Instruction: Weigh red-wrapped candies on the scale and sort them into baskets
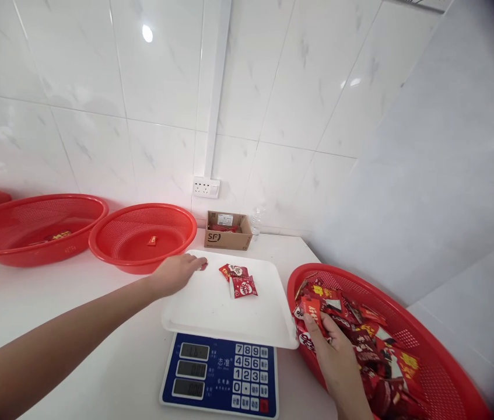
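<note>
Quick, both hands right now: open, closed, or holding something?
Left hand: fingers curled at white tray; grip cannot be told.
Right hand: holding a red packet.

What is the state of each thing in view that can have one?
Scale, switched on, digits showing
Tray, on the scale, packets lying on it
Right hand, closed on a packet
Left hand, over the tray's left edge, grip unclear
Right basket, heaped with packets
Middle basket, one packet inside
Left basket, some packets inside
Box, open, packets inside
Wall socket, nothing plugged in
</note>
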### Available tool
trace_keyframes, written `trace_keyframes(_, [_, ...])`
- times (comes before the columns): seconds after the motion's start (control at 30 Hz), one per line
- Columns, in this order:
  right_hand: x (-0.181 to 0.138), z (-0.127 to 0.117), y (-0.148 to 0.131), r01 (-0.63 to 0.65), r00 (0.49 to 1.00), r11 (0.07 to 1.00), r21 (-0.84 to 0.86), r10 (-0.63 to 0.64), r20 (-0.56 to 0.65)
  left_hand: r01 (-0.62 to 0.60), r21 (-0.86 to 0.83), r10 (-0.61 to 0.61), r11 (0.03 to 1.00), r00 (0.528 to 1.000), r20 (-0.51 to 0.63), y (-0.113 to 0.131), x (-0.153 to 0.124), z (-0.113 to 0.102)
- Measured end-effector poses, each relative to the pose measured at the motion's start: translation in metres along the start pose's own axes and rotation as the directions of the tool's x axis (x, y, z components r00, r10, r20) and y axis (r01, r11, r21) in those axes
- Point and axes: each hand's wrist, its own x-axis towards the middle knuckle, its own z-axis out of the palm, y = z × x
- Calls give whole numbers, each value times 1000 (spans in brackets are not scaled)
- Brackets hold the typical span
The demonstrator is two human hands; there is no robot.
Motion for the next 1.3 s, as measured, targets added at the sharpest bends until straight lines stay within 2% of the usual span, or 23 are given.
trace_keyframes(0.13, [-2, -1, -8, 26, 1000, 1000, 5, -26, 5, 215, 53, -203, 975, 965, -166, -30, 8, -21])
trace_keyframes(0.2, [-3, -1, -11, 28, 1000, 1000, -13, -28, -6, 274, 52, -256, 960, 940, -225, -37, 15, -27])
trace_keyframes(0.3, [-3, 0, -14, 20, 1000, 999, -39, -21, -15, 204, 30, -191, 979, 953, -233, -25, 26, -24])
trace_keyframes(0.4, [-4, 0, -15, 21, 1000, 999, -47, -22, -7, 16, -21, -19, 1000, 987, -156, 12, 39, -8])
trace_keyframes(0.47, [-4, 0, -15, 17, 1000, 999, -50, -17, -4, -88, -63, 82, 994, 993, -90, 40, 48, 4])
trace_keyframes(0.53, [-5, 0, -14, 13, 1000, 999, -46, -13, -9, -139, -97, 136, 986, 990, -38, 61, 58, 14])
trace_keyframes(0.6, [-5, 0, -15, 22, 1000, 999, -36, -23, -19, -143, -121, 144, 982, 990, 4, 73, 68, 21])
trace_keyframes(0.7, [-6, 0, -17, 47, 998, 999, -20, -48, -32, -96, -150, 104, 984, 994, 42, 77, 78, 27])
trace_keyframes(0.87, [-8, 0, -18, 42, 999, 998, -38, -43, -29, -51, -211, 53, 976, 999, 1, 74, 73, 31])
trace_keyframes(1.0, [-7, -1, -16, 52, 998, 997, -65, -54, -21, -11, -232, -17, 973, 993, -117, 56, 63, 22])
trace_keyframes(1.13, [-7, -2, -14, 43, 999, 998, -54, -45, -25, 123, -207, -175, 971, 951, -256, 8, 56, -5])
trace_keyframes(1.23, [-7, -2, -15, 32, 999, 998, -54, -34, -28, 257, -169, -298, 951, 907, -297, -31, 49, -23])
trace_keyframes(1.3, [-6, -1, -16, 22, 999, 998, -58, -24, -31, 313, -134, -340, 940, 891, -301, -46, 43, -29])
